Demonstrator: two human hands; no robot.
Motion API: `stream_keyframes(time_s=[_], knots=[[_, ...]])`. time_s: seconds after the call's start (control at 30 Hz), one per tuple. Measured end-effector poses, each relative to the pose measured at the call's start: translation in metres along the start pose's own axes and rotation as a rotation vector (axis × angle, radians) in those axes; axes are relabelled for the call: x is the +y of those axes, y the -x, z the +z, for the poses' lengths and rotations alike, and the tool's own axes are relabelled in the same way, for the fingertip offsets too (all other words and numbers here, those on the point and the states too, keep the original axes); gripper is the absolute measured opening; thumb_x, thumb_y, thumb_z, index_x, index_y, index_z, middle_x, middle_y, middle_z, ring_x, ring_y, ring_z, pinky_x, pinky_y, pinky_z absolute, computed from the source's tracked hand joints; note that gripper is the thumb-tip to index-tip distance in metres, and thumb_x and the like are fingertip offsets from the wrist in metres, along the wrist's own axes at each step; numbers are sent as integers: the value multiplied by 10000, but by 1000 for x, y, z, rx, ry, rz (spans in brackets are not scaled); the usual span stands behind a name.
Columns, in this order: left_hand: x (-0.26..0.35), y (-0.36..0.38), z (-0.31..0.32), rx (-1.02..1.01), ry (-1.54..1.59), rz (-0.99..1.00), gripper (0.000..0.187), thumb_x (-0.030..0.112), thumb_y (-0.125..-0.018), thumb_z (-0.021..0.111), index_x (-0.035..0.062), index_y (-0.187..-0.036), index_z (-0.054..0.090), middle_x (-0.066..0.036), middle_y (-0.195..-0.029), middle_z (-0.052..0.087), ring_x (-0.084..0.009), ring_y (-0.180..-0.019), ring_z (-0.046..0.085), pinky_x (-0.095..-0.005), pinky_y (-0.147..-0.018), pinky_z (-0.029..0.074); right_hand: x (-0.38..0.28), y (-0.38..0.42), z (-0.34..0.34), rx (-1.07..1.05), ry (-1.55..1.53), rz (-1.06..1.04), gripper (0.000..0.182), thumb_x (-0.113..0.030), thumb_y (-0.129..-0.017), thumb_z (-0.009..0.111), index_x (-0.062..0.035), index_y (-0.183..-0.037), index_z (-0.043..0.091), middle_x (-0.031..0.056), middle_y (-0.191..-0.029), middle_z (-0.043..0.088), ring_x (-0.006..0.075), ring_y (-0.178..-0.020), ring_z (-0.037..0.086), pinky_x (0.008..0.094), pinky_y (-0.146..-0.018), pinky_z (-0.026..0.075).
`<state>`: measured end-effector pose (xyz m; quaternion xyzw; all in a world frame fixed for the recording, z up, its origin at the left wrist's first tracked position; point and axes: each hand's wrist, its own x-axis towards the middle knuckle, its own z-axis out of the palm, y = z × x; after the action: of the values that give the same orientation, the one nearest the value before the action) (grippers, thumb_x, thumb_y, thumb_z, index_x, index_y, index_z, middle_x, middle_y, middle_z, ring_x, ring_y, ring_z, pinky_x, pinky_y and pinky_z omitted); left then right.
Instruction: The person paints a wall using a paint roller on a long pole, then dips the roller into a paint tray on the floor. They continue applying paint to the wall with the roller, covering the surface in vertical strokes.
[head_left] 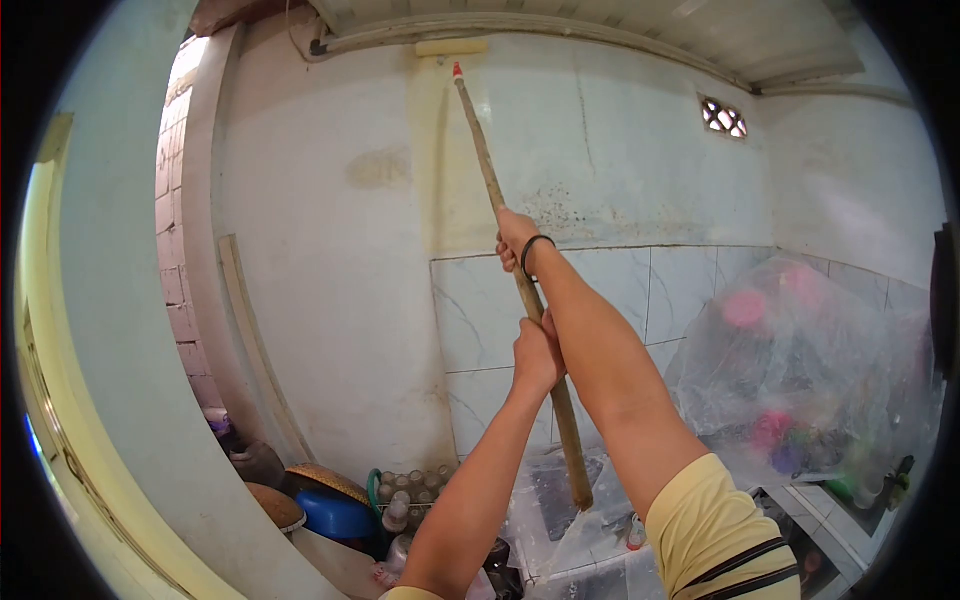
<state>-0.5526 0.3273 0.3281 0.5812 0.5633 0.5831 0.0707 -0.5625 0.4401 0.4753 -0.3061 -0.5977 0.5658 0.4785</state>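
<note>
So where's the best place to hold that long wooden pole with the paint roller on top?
Probably along the bare lower shaft of the long wooden pole, wrapped from the side as the right hand and left hand do, spaced apart; it is slim, round and tilted upward.

Roller head [451, 47]: pale yellow, matching the pale yellow band on the wall [440, 150]; rest of wall white with dark specks. Pole [520, 285]: tan wood, red tip at top. Tiles [480, 320]: white, grey marbled veining. Right hand [516, 238]: black band at wrist. Sleeve [715, 535]: pale yellow, black stripes. Basin [335, 515]: blue. Woven lid [325, 480]: brown. Plastic sheet [800, 360]: clear, pink, green and purple blobs showing through. Door frame [55, 400]: yellowish-cream.
</note>
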Motion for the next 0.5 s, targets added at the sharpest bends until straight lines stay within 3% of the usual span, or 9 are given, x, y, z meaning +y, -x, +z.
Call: stream_keyframes(time_s=[0.17, 0.27, 0.37, 0.5], knots=[[-15, 22, 4, 24, -118, 82, 482, 386, -928, 404, -95, -935, 418, -311, -850, 599, -404, -821, 629, -441, -669, 499, 23, 11, -1, -11, -9, 7, 486, -488, -908, 370, -75, -652, 379, 60, -494, 382, 132, -354, 312, 277, -333, 267], [-38, 51, 11, 7, -3, -61, 432, 351, -939, 411, -80, -917, 413, -309, -817, 599, -435, -780, 620, -472, -653, 482, 71, 20, -2, 4, 10, 4, 505, -494, -909, 372, -56, -660, 396, 82, -500, 409, 151, -346, 341, 299, -322, 289], [-74, 89, 25, 56, 44, -76, 371, 313, -953, 404, -55, -902, 401, -305, -770, 595, -454, -731, 610, -491, -619, 461, 117, 44, -5, 23, 3, 14, 540, -515, -902, 382, -37, -654, 414, 99, -501, 438, 172, -335, 382, 327, -311, 322], [-108, 151, 36, 6, 69, -202, 336, 295, -961, 389, -35, -895, 391, -292, -714, 587, -465, -689, 599, -505, -580, 439, 182, 85, -9, 25, -12, 50, 531, -525, -903, 386, -64, -640, 405, 64, -476, 411, 143, -317, 353, 305, -302, 298]])
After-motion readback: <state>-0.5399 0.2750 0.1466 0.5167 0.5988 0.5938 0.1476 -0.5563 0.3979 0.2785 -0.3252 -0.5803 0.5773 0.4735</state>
